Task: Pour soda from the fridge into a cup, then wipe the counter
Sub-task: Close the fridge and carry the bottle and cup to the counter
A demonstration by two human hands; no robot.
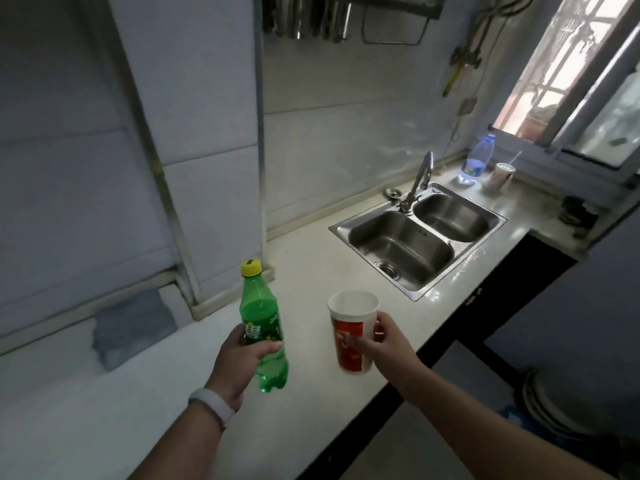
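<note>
bare forearms, white wristband (212, 407) on left wrist

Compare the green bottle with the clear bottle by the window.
The green bottle is gripped by the left hand; the clear bottle stands untouched on the counter beyond the sink. The green bottle has a yellow cap, the clear bottle a blue cap. Both are plastic and capped.

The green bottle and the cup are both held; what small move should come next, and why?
Probably set the cup on the counter: the left hand grips the bottle, its yellow cap is on, and the right hand must be free to unscrew it.
</note>
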